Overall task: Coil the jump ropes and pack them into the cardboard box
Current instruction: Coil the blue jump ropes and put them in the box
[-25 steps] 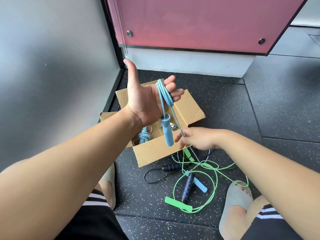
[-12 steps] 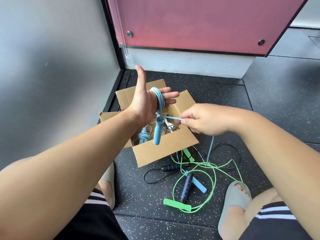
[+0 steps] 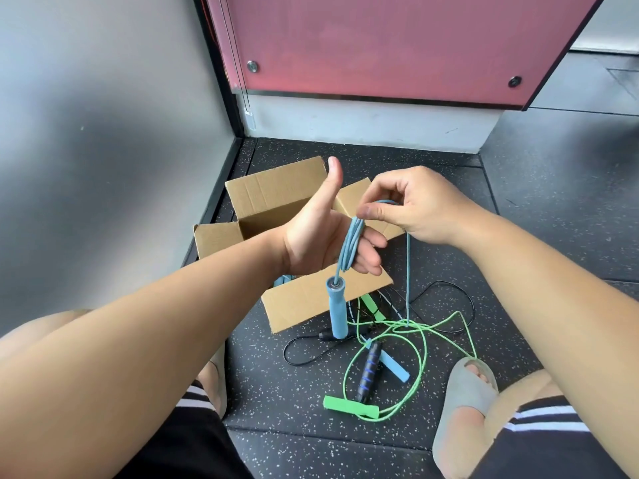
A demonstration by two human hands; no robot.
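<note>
My left hand [image 3: 313, 240] is held over the open cardboard box [image 3: 276, 193], thumb up and fingers straight. The blue jump rope [image 3: 351, 243] is wound in several loops round those fingers. One blue handle [image 3: 336, 311] hangs below them. My right hand [image 3: 418, 205] pinches the blue cord at the top of the loops, just above my left fingertips. From it the cord drops straight to the floor, where the other blue handle [image 3: 394, 368] lies. A coiled blue rope [image 3: 281, 281] shows inside the box.
On the dark speckled floor in front of the box lie a tangled green rope [image 3: 420, 357] with a green handle [image 3: 351, 407] and a black rope with a blue-striped handle [image 3: 368, 371]. My grey slipper [image 3: 463, 402] is at the right. A grey wall stands left, a red panel behind.
My right hand has risen from beside the left palm to above the left fingers, carrying the blue cord over them. The hanging handle has swung lower.
</note>
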